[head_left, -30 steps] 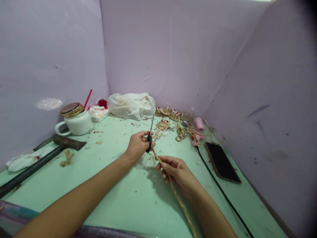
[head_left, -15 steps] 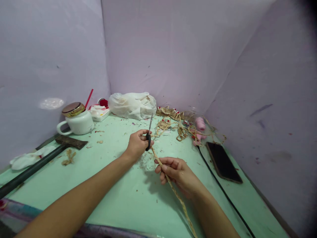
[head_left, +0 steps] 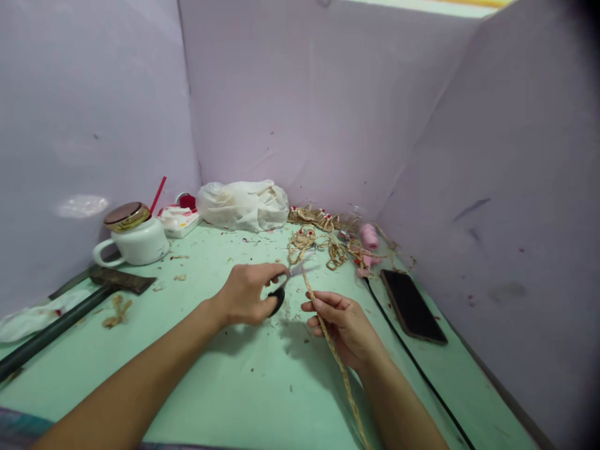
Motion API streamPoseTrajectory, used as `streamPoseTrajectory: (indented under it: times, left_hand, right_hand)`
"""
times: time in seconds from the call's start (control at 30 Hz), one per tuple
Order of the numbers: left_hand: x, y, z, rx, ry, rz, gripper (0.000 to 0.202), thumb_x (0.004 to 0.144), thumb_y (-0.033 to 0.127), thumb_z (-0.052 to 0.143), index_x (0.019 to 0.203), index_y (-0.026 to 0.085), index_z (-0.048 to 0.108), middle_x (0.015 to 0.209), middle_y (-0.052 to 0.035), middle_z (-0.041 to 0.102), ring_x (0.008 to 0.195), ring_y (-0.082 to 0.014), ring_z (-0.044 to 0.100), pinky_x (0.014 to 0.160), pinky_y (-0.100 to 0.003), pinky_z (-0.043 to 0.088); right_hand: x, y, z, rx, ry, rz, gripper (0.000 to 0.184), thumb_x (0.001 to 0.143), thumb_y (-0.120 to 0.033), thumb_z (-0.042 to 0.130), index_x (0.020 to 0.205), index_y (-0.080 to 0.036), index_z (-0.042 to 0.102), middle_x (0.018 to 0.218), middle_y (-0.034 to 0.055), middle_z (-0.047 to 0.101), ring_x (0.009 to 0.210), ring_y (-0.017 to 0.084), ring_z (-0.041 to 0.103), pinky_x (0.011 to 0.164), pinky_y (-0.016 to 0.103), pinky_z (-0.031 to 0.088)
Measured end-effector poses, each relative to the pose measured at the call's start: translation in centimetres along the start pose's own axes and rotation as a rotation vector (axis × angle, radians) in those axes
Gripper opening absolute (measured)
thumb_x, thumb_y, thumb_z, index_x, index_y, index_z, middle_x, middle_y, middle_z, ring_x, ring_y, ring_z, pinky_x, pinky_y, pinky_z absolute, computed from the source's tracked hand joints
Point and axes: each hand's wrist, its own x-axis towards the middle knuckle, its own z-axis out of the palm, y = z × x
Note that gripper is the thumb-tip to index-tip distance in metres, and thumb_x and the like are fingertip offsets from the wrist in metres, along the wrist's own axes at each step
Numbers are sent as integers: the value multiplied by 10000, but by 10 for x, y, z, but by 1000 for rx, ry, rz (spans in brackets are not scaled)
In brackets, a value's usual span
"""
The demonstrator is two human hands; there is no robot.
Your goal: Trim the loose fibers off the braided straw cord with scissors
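My left hand [head_left: 250, 294] has its thumb and fingers in the black handles of a pair of scissors [head_left: 277, 301]. The blades look parted and blurred, pointing right toward the upper end of a straw-coloured braided cord [head_left: 334, 355]. That cord is pinched between the thumb and fingers of my right hand [head_left: 341, 322]; its upper end stands a little above the fingers, and the rest runs down past the lower edge of the view. Beyond the blades lies a loose coil of similar cord [head_left: 302, 240] with small red beads.
A hammer [head_left: 122, 281], a white mug [head_left: 143, 242] with a gold-lidded jar top, and a white plastic bag [head_left: 244, 205] lie left and back. At right are a pink thread spool [head_left: 369, 236], a phone [head_left: 413, 306] and a black cable [head_left: 412, 359]. Purple walls enclose the green table.
The scissors have turned from pointing away to pointing right, and their blades have spread near the cord's end. My left hand has opened wider on the handles. The view has tilted slightly up.
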Motion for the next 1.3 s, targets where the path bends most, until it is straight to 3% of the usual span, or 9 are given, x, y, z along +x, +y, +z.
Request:
streamPoseTrajectory:
  times: [0.07,0.13,0.23,0.37,0.73,1.07,1.3]
  left_hand:
    - [-1,3,-3,150,-122,132,464,637,196,479,1101,204,483,901,-41,596,791,-189,550,679,-279,410]
    - [-1,5,-2,269,-197,171,506,640,212,470,1146,201,451,896,-53,577,784,-210,548,659,-302,413]
    - [0,6,0,378,-227,170,517,658,219,454,1174,204,423,887,-58,553,764,-217,541,644,-315,414]
    - [0,5,1,456,-231,182,523,674,213,440,1195,200,401,870,-60,536,729,-207,528,622,-314,407]
    - [-2,3,3,487,-238,212,538,671,208,442,1207,198,392,876,-66,542,726,-209,531,610,-313,406]
    - [-2,1,6,409,-305,193,538,660,143,439,1193,200,398,802,-44,585,661,-194,557,537,-272,376]
    - [-4,-3,9,281,-302,185,498,601,65,447,1073,212,506,692,-14,591,567,-146,534,500,-224,328]
  right_hand:
    - [0,-1,-1,-16,29,-38,243,551,-237,723,755,-123,658,642,54,668,412,78,529,352,165,365]
    - [0,-1,-1,-24,56,-75,208,546,-218,716,719,-117,659,582,39,648,373,52,468,320,146,294]
    - [-2,-4,1,-16,36,-109,184,540,-199,715,694,-113,662,544,22,622,371,27,402,317,133,233]
    - [-5,-7,1,22,-105,-104,236,544,-190,718,763,-113,676,615,36,638,427,34,438,356,135,289]
    - [-3,-4,2,-138,5,-116,268,508,-238,739,739,-115,683,643,69,673,483,127,580,346,184,422]
    - [-2,-4,-1,-216,-65,-149,215,563,-231,693,750,-125,695,633,58,669,436,90,526,315,160,360]
    - [-4,-5,-2,-196,-85,-154,156,555,-228,700,659,-115,676,614,52,660,401,64,486,304,152,328]
